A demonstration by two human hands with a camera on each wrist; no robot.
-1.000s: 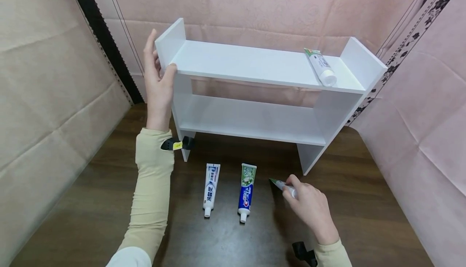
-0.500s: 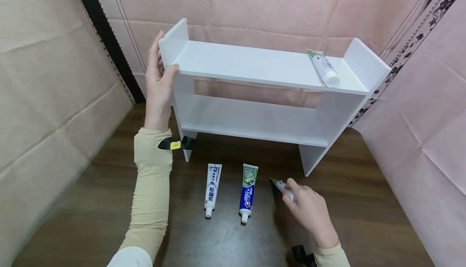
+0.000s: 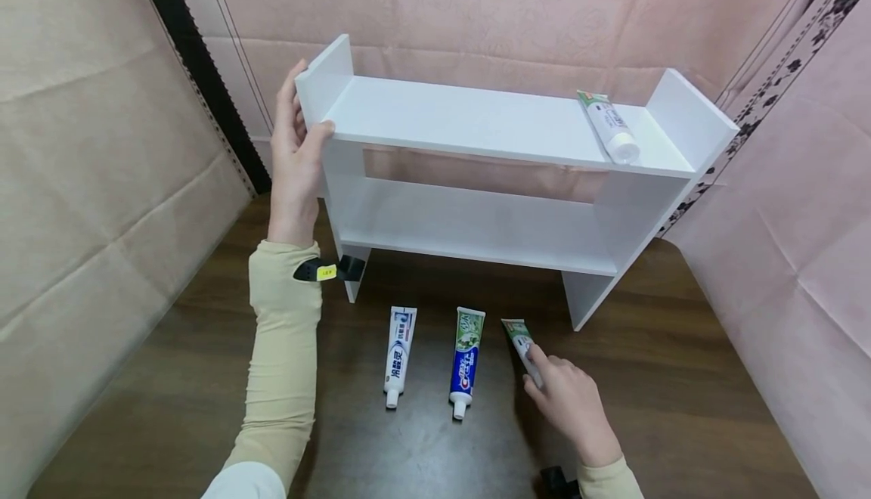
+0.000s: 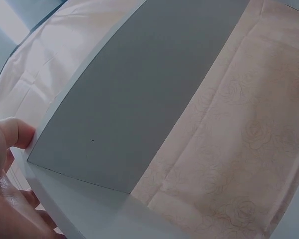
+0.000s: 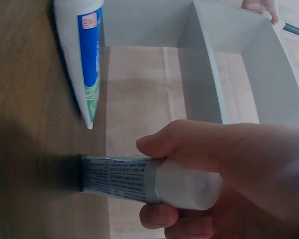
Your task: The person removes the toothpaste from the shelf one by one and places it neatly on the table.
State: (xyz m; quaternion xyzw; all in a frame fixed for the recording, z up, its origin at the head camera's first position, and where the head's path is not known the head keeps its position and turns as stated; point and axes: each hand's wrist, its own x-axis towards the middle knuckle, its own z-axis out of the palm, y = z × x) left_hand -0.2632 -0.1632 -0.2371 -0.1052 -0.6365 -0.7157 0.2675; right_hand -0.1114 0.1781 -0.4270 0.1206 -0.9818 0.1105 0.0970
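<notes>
My left hand (image 3: 294,162) grips the left side panel of a white two-tier shelf (image 3: 463,122), thumb at the front edge of the upper board. In the left wrist view the fingers lie on the panel's outer side. My right hand (image 3: 570,401) holds a toothpaste tube (image 3: 522,344) with a green crimped end, in front of the shelf's right leg. The right wrist view shows thumb and fingers around its white cap end (image 5: 182,186), the flat end pointing toward the table. Another toothpaste tube (image 3: 610,130) lies on the upper board's right part.
On the brown wooden table (image 3: 422,454) lie a white-and-blue toothpaste tube (image 3: 399,354) and a green-and-blue one (image 3: 466,355), side by side before the shelf. Pale pink cloth (image 3: 476,15) hangs behind and at the sides.
My right hand has shifted slightly left and down, and its tube has turned so more of its printed face shows. My left hand keeps its grip on the shelf.
</notes>
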